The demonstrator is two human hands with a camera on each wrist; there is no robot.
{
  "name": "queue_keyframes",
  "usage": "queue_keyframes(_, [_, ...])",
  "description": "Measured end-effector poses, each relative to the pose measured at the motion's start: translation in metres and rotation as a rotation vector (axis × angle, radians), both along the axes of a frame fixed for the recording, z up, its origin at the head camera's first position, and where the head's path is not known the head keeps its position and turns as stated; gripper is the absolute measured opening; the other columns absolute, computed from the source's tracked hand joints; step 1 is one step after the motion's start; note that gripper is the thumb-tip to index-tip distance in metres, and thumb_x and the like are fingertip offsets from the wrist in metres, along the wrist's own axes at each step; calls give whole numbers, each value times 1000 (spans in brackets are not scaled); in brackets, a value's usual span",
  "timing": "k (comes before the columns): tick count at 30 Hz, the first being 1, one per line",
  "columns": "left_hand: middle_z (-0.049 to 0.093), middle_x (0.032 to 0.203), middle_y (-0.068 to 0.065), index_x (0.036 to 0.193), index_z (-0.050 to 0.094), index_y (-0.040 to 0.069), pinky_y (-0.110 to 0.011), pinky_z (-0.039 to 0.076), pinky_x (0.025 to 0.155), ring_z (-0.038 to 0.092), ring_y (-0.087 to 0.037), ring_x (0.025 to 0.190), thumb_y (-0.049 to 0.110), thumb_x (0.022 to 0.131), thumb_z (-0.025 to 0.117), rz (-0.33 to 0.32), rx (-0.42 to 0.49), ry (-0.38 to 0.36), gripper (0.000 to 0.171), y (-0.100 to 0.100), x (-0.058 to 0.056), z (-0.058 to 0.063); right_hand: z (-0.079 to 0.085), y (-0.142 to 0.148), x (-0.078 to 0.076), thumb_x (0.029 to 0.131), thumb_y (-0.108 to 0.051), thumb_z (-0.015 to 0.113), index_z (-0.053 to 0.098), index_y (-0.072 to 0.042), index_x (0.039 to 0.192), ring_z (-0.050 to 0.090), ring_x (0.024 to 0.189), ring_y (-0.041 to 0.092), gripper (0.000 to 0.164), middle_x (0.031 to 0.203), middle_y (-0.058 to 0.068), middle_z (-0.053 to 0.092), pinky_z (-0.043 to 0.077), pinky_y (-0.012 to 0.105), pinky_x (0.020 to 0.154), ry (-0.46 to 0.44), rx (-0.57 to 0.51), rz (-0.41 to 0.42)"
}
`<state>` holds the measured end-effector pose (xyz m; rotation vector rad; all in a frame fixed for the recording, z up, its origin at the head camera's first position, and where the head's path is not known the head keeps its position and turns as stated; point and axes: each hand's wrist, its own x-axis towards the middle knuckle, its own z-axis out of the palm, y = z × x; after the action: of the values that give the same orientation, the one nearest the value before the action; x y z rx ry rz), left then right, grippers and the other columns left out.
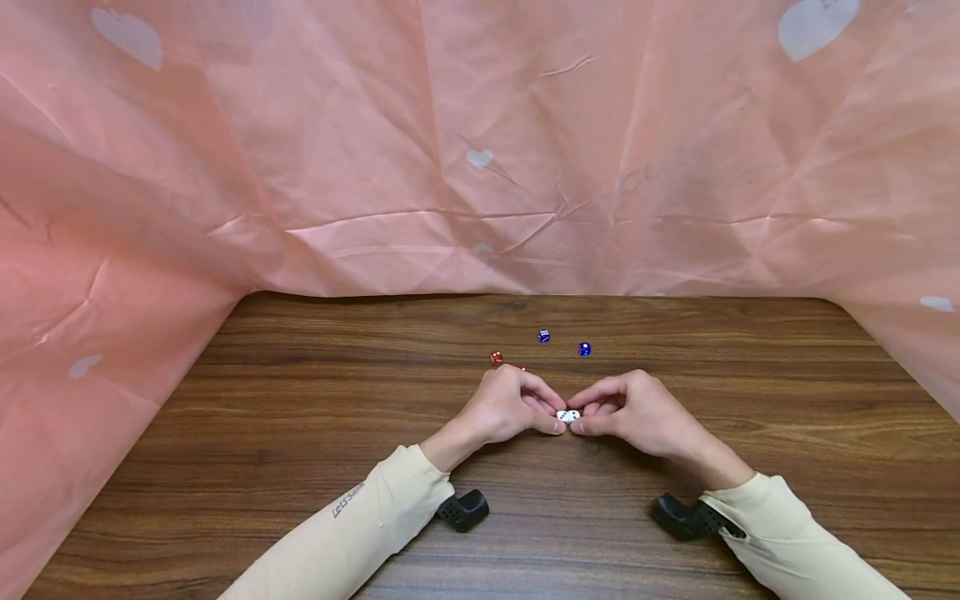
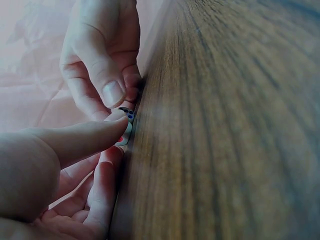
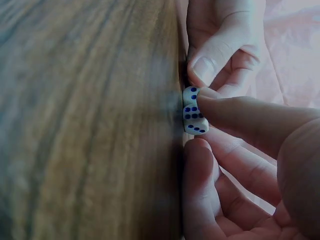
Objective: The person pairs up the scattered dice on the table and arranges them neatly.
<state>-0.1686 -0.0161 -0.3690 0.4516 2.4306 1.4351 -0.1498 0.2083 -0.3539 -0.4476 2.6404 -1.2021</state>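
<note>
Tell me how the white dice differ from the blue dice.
Colour: the white dice show mostly dark blue pips, while the blue dice show white ones.
Spacing: the white dice sit side by side; the blue dice lie apart.
Handling: the left hand and right hand pinch the white dice, while no hand touches the blue dice.
Shared: two of each colour are visible.

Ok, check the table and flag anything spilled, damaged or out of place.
Nothing stands out: no spill or damage shows. The two white dice sit side by side between the left hand and right hand. One red die is mostly hidden, so can't be judged.
</note>
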Motion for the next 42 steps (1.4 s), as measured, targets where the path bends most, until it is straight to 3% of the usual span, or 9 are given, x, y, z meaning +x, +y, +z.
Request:
queue_keyframes(11, [82, 79, 6, 88, 85, 20, -17, 52, 70, 74, 1, 72, 16, 74, 97, -4, -12, 10, 19, 0, 0, 0, 4, 0, -1, 94, -28, 81, 81, -8, 114, 74, 77, 11, 29, 92, 4, 83, 59, 25, 71, -81, -81, -39])
queue_keyframes(29, [82, 79, 4, 90, 85, 16, -17, 51, 66, 73, 1, 72, 13, 74, 96, -10, 9, -3, 19, 2, 0, 0, 19, 13, -17, 92, -35, 84, 79, -12, 121, 70, 76, 6, 37, 92, 1, 79, 52, 21, 71, 99, 8, -138])
queue_keyframes(42, [82, 80, 3, 90, 85, 16, -17, 51, 67, 73, 0, 73, 14, 75, 96, -3, 2, -9, 19, 3, 0, 0, 22, 16, -46, 91, -31, 85, 77, -10, 126, 73, 83, 7, 42, 100, 8, 81, 52, 19, 73, 162, 16, -169])
